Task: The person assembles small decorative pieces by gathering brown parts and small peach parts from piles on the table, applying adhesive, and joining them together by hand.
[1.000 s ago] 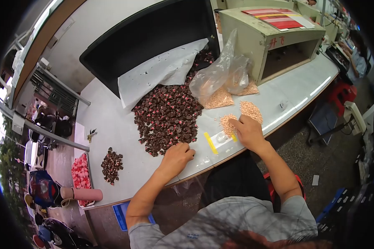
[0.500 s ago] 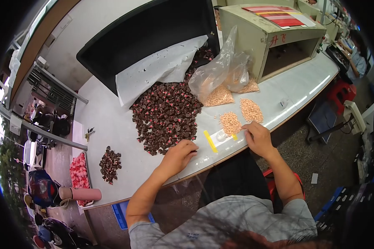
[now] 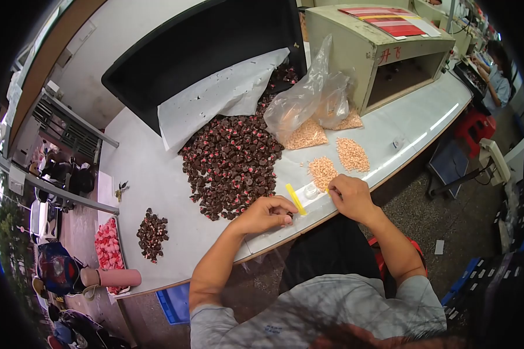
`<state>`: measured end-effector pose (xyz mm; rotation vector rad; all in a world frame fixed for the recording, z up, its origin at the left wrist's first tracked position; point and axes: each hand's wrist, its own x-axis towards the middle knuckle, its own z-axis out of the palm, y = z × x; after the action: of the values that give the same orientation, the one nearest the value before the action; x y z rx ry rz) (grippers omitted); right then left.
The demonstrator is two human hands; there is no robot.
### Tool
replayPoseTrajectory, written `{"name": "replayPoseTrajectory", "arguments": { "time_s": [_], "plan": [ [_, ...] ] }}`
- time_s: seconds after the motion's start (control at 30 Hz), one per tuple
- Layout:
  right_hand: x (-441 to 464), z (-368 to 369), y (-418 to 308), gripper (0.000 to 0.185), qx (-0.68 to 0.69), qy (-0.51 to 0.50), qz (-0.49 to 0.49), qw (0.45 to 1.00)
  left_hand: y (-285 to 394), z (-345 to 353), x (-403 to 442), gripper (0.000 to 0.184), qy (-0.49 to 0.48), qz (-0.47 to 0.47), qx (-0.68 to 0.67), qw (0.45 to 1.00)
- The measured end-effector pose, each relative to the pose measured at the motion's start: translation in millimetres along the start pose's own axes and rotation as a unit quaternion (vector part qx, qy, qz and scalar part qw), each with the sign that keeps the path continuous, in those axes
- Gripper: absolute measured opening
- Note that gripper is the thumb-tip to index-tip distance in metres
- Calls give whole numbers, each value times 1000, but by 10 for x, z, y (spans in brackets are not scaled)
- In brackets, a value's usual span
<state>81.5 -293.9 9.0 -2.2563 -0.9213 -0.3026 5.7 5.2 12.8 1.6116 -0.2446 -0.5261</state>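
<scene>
My left hand (image 3: 268, 214) is closed in a pinch on a small dark piece at the table's front edge, just left of a yellow tape strip (image 3: 295, 199). A large heap of dark pieces with pink spots (image 3: 233, 166) lies behind it. My right hand (image 3: 349, 196) has its fingers pressed together beside a clear round item (image 3: 311, 191) on a white strip; what they hold, if anything, is too small to make out. Just behind are two small piles of peach-coloured bits, one nearer (image 3: 322, 173) and one farther (image 3: 353, 155).
A black bin (image 3: 198, 58) with a white sheet (image 3: 215, 96) stands behind the heap. Plastic bags (image 3: 305, 136) of peach bits lie by a greenish box (image 3: 355, 64). At left are a small dark pile (image 3: 152, 235), a pink tray (image 3: 109, 247) and a pink bottle (image 3: 119, 277). A co-worker (image 3: 498, 81) sits far right.
My left hand has moved right from the dark heap towards the yellow tape. My right hand has left the peach pile and come down, then left, to the white strip.
</scene>
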Motion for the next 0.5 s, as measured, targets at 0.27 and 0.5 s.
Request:
{"name": "replayPoseTrajectory", "arguments": {
  "time_s": [0.27,0.5],
  "plan": [
    [38,-90,-109,6,17,-30,53,998,33,-6,-45,23,14,22,-10,1000],
    [197,-206,-57,8,-52,-93,-91,990,55,-4,-50,23,6,12,6,1000]
  ]
}}
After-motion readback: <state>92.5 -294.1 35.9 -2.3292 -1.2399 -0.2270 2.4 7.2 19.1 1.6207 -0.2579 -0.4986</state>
